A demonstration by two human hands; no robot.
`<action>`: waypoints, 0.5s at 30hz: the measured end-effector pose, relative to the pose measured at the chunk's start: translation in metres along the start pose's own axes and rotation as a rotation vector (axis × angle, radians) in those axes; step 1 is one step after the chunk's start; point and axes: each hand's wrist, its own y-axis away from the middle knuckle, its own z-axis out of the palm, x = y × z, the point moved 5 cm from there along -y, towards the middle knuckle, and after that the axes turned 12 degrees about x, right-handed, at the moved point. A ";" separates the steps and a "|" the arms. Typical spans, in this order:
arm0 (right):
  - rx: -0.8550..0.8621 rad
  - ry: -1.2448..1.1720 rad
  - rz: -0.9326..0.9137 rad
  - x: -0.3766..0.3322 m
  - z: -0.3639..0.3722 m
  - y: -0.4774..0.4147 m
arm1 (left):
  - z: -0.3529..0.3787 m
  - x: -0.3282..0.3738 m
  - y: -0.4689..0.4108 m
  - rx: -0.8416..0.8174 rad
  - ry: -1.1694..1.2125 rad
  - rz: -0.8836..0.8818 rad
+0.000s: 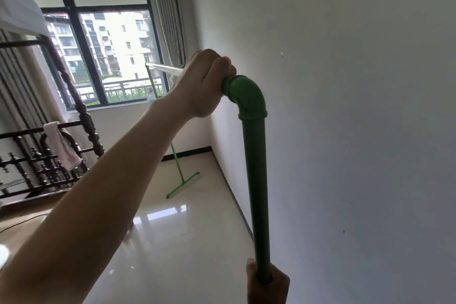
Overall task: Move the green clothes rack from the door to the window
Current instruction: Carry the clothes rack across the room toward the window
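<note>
The right hand point(267, 279) and left hand point(207, 81) gripped the green plastic-pipe clothes rack point(254, 168), mid-carry; next, advance toward the black-framed window point(74, 20).

Rack post point(254, 180) at 5 o'clock, close against wall point(357, 106) at 3. Left hand point(204, 81) on top bar beside the elbow joint point(246, 95); right hand point(267, 281) low on the post. Far foot point(183, 184) on floor point(185, 242), centre. Window point(103, 52) at 11, bed frame point(49, 155) at 9.

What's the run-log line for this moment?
left hand: grips top bar | right hand: grips near post | green clothes rack: held, far foot near window
</note>
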 end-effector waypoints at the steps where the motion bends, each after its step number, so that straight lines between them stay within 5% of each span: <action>1: -0.006 -0.005 0.002 0.000 0.003 0.000 | -0.001 -0.004 0.002 -0.008 0.020 -0.055; 5: -0.027 -0.024 -0.004 -0.003 0.018 -0.001 | -0.004 -0.023 0.009 -0.021 0.102 -0.261; 15: -0.130 -0.094 -0.002 -0.010 0.104 -0.006 | -0.032 -0.105 0.045 0.018 -0.031 -0.449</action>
